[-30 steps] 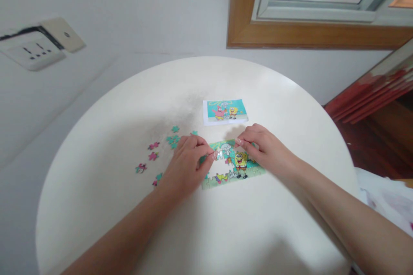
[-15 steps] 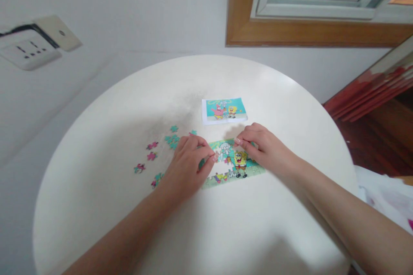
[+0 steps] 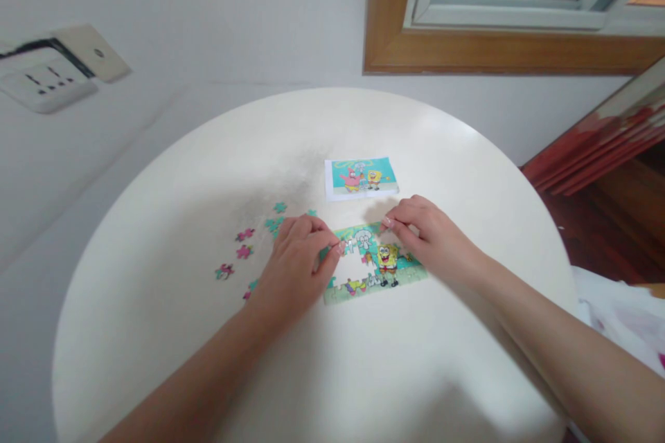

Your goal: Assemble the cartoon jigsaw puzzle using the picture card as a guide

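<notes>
The left hand [image 3: 296, 263] has drawn back a little from the puzzle [image 3: 387, 261], so its white gap shows again. Its thumb and forefinger pinch a small puzzle piece [image 3: 350, 245]. The right hand [image 3: 433, 242] has shifted slightly toward the far edge of the desk [image 3: 156, 332] and is released, its fingertips resting on the puzzle, which lies near the desk's middle. Loose pieces [image 3: 245, 234] lie toward the left edge.

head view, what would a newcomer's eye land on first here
The bright, half-built cartoon jigsaw puzzle near the middle of the round white table, with the left hand at its left edge and the right hand on its top edge. Behind it lies a small reference picture, and loose pink and teal pieces are scattered to the left.
</notes>
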The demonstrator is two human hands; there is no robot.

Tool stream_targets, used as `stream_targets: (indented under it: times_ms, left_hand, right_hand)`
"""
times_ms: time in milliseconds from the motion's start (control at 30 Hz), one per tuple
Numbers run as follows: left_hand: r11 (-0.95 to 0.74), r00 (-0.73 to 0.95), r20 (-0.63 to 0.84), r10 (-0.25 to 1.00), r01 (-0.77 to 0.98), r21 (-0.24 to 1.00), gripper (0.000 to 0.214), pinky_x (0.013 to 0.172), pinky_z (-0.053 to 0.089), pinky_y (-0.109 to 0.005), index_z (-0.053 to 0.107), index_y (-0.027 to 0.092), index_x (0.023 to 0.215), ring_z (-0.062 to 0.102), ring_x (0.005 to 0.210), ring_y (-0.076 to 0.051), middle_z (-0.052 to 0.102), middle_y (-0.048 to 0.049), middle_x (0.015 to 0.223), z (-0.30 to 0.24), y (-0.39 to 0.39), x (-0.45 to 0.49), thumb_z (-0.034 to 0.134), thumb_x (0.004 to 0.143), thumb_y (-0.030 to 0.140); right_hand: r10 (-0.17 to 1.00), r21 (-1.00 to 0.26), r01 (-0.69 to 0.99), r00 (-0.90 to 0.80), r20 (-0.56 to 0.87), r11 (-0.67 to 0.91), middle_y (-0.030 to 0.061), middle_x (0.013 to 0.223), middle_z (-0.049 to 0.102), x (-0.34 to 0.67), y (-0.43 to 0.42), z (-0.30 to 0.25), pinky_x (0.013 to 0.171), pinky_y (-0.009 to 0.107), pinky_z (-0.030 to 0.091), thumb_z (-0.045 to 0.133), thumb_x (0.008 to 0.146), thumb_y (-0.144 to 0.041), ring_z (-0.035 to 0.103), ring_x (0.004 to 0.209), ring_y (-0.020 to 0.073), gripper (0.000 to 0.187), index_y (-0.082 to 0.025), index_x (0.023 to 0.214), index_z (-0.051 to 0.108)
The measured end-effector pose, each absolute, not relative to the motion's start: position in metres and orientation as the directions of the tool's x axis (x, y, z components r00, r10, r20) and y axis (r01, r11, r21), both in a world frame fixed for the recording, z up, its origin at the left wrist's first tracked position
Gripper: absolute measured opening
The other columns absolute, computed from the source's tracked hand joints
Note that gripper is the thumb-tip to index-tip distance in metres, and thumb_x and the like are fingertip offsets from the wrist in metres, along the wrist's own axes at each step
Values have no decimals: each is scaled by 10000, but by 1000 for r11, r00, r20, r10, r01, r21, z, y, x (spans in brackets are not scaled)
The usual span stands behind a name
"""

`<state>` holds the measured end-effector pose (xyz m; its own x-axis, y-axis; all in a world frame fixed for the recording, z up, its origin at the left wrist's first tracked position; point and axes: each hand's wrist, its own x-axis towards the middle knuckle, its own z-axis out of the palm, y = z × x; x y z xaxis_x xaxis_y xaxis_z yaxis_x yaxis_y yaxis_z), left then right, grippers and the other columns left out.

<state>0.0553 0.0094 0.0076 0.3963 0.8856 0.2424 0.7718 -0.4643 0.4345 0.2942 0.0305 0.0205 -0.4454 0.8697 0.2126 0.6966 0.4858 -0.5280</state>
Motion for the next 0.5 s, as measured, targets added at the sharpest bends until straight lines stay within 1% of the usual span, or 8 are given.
stream_targets:
  times_ms: [133,367,500]
  left_hand:
    - [-456,392,232,890,777,434,218,898,400,-429,619,189,779,491,950,-237,573,-60,939,7,10,55,470,927,248]
    - [-460,399,229,888,771,441,230,900,399,-429,618,184,808,483,952,-239,564,-64,947,9,9,55,446,944,251]
    - [-479,432,212,877,743,467,194,910,401,-425,644,200,816,485,973,-235,564,-58,971,11,3,60,491,923,253]
  right_hand:
    - [899,-537,723,-381,215,434,43,733,640,295,31,23,791,337,396,452,936,-181,554,787,192,246,-181,782,644]
    - [893,-537,717,-401,205,445,36,708,627,294,30,24,788,339,398,445,946,-195,552,765,187,261,-177,795,657]
    - [880,-545,698,-428,204,465,45,743,638,295,30,24,794,345,399,522,897,-173,546,793,197,178,-181,845,692]
